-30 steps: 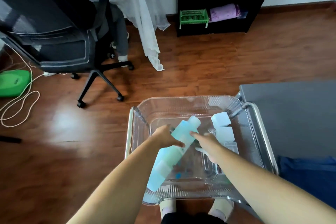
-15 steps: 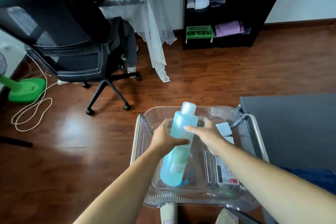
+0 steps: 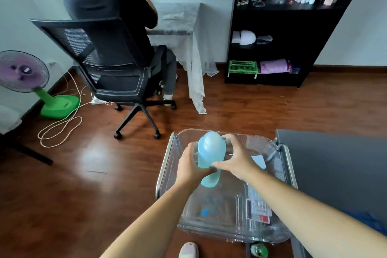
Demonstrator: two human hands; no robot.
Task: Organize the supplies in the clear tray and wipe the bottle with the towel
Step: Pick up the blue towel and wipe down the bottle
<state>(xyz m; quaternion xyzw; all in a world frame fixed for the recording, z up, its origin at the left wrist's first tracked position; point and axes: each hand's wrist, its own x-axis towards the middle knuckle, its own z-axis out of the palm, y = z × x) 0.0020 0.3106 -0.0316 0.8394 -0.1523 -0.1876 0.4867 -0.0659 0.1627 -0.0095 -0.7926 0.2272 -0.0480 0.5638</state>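
A light blue bottle [image 3: 210, 153] with a pale rounded cap stands nearly upright over the clear tray [image 3: 230, 228], lifted above its floor. My left hand [image 3: 191, 166] wraps its left side and my right hand [image 3: 236, 162] grips its right side, thumb across the front. Inside the tray on the right lie a flat packet with red print [image 3: 258, 210] and a small white box [image 3: 259, 161], partly hidden by my right wrist. A blue towel [image 3: 369, 221] shows at the right edge, mostly out of frame.
The tray rests on a metal-railed cart [image 3: 166, 161] beside a grey table [image 3: 335, 165]. A person sits in a black office chair [image 3: 117, 73] ahead left. A green fan [image 3: 31, 81] with loose cord stands left, a black shelf [image 3: 282, 33] at the back.
The bottle went from lying tilted in the tray to nearly upright and higher, held by both hands. My view tilted up, bringing the seated person and shelf into sight.
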